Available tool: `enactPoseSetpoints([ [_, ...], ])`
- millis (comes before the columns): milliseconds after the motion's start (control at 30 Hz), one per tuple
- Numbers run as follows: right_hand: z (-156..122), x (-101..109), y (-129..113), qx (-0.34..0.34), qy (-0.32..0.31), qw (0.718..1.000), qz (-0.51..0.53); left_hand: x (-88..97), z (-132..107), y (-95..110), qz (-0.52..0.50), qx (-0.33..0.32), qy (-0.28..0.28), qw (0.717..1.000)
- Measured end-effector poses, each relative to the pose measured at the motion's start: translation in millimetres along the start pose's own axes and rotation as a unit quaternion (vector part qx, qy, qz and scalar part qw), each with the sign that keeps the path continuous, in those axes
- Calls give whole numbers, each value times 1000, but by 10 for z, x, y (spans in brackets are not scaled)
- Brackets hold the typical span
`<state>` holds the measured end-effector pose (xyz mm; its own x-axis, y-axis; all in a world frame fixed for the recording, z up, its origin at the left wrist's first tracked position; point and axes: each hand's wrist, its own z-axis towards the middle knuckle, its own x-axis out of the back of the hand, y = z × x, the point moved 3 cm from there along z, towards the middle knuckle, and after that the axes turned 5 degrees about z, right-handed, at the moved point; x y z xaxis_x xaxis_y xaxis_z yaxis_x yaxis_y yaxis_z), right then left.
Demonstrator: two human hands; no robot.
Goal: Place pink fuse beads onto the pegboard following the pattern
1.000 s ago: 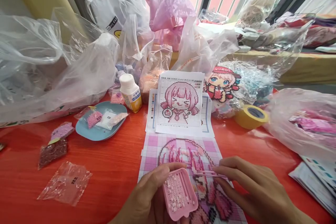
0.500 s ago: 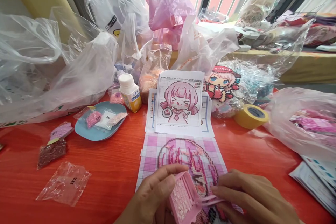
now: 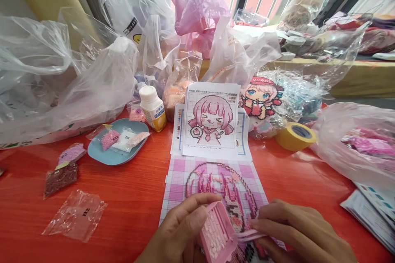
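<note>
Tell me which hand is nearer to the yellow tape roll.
Right. The right hand, holding pink tweezers, is on the near side of the yellow tape roll, apart from it; the left hand, holding the pink tray, is farther away, to the left.

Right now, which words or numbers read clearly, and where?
"H2": flat clear bag
"H2", apparently: white packet on blue plate
"day", rest blurred: white plastic bag
"安慕希", "爆珠", rest unclear: bottle
Too small or blurred: pattern sheet, pink packet, purple packet, red hat, orange print

The tray (image 3: 227,226) and tweezers (image 3: 247,236) are pink, the board (image 3: 177,181) pink-and-white checked.
</note>
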<state>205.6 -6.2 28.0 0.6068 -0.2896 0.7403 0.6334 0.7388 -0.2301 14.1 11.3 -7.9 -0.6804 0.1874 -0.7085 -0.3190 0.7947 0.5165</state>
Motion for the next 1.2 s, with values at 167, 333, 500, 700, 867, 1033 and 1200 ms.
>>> enactPoseSetpoints([
  [167,-33,42,48,3,26,999,-38,-3,-5,3,-8,-4,-5,1000],
  [333,-14,61,54,0,29,997,-65,10,8,-9,-25,-9,-3,1000],
  [500,-20,42,79,-7,32,997,-69,21,18,18,-4,-26,7,1000],
  [700,-56,-6,133,-17,19,998,-52,101,101,-44,-5,-37,1,999],
  [867,-96,-43,161,-33,20,999,-37,142,154,-96,-21,-26,0,999],
  [1033,-145,-84,190,-50,11,998,-31,83,46,-6,-13,8,-1,1000],
  [1200,-231,-154,243,-83,-29,996,-17,41,-26,38,-15,21,-11,1000],
])
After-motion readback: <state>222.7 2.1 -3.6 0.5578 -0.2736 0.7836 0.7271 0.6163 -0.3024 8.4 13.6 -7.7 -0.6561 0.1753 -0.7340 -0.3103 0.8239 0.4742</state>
